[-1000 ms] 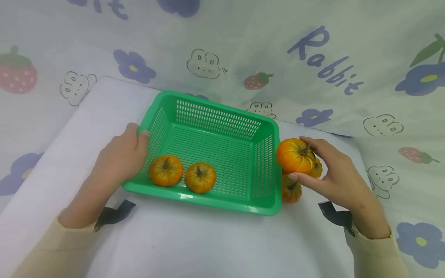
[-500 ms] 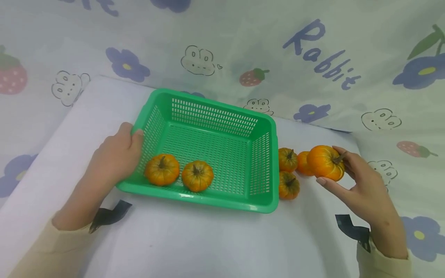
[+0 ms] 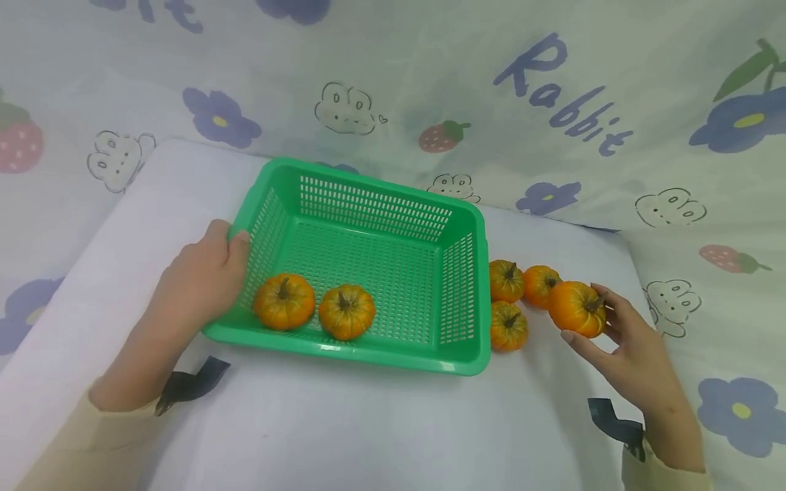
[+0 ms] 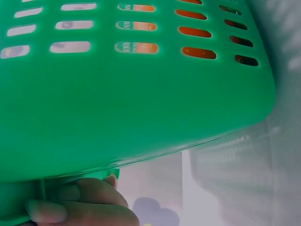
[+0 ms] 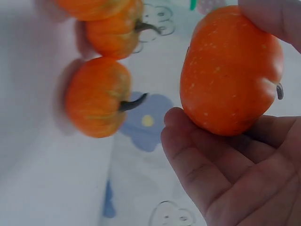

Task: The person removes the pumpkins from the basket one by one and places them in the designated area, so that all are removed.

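My left hand [image 3: 199, 276] grips the left rim of a green perforated plastic basket [image 3: 344, 351]; in the left wrist view its fingertips [image 4: 49, 212] curl under the rim. Two small orange pumpkins [image 3: 284, 302] sit inside by the front wall. At the right, my right hand [image 3: 638, 354] holds another small pumpkin [image 3: 576, 310] between thumb and fingers, its stem turned toward the palm. Whether that pumpkin touches the table I cannot tell. Three more pumpkins [image 3: 508, 327] rest between the basket and this hand, partly seen in the right wrist view.
A white table [image 3: 368, 429] lies under everything. Behind it hangs a pale cloth [image 3: 393, 61] printed with rabbits, flowers and strawberries. Black straps [image 3: 614, 423] stick out at both wrists.
My right hand has carried its pumpkin rightward from beside the basket's right wall and slightly lower in view, uncovering the pumpkins there. The left hand keeps its grip on the basket.
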### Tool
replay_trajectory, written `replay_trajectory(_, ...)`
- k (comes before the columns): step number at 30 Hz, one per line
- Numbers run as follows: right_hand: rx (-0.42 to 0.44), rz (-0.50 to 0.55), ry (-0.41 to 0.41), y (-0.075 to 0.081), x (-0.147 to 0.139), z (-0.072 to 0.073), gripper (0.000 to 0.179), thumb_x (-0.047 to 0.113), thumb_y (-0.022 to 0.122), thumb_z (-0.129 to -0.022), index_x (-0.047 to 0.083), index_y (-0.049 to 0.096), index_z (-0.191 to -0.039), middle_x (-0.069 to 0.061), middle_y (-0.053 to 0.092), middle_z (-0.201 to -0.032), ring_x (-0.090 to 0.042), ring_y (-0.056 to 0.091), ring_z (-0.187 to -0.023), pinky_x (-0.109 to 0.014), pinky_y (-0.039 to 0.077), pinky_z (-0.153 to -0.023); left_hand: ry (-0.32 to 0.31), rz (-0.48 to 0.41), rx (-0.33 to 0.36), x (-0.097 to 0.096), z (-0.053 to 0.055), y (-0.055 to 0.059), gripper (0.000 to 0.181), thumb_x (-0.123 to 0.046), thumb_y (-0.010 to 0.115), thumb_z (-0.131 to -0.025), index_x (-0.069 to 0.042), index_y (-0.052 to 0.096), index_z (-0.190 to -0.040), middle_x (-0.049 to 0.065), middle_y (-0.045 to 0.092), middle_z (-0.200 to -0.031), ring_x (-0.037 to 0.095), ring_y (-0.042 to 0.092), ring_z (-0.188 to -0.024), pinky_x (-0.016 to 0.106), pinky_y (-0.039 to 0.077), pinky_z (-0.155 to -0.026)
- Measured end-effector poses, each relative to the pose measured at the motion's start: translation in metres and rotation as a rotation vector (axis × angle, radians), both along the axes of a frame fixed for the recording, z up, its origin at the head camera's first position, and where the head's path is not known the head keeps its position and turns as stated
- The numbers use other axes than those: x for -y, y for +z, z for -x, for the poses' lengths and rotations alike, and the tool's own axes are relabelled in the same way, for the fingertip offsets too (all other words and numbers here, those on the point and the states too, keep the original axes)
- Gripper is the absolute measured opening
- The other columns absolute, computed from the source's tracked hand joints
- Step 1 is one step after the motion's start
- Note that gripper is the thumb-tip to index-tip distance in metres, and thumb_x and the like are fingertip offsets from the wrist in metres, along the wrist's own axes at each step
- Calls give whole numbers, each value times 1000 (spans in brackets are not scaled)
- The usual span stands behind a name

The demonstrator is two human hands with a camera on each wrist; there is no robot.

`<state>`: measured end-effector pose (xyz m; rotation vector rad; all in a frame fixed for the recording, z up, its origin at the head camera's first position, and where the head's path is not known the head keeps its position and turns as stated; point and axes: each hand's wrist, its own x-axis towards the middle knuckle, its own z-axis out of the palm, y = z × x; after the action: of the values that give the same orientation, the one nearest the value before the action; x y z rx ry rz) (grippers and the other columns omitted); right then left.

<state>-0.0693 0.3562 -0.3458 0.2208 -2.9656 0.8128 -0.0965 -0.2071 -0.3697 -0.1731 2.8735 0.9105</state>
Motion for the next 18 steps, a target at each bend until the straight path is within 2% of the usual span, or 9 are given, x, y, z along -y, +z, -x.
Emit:
replay_trajectory(1,23,-1,-7,-3,-1,-1,88,20,86,-89,2,35,-159,-28,47,-152,-51,52,-129,1,33,-88,0,0,2,0,0,0,63,-43,18,-113,11,33,-141,27,54,-91,37,54,-70,43,42,-52)
replay_trajectory(4,77,4,-21,-14,-5,-3,90,23,85,-91,2,32,-160,-28,44,-153,-54,50,-130,1,33,-87,-1,-2,11,1,-1,-1,63,-43,18,-113,11,33,-141,27,54,-93,37,54,-70,43,43,-53)
replay_trajectory(8,93,14,-27,-27,-7,-4,87,25,84,-92,0,33,-158,-28,45,-152,-52,50,-131,0,35,-86,-3,-5,7,1,-2,-2,63,-43,18,-113,11,33,-142,26,54,-92,37,54,-70,42,42,-52)
replay_trajectory(18,105,80,-36,-57,-12,-4,80,15,82,-92,-2,35,-154,-27,44,-151,-49,49,-129,0,35,-86,-5,-20,4,0,-2,-1,60,-43,18,-113,9,34,-138,22,53,-87,34,52,-67,39,40,-50)
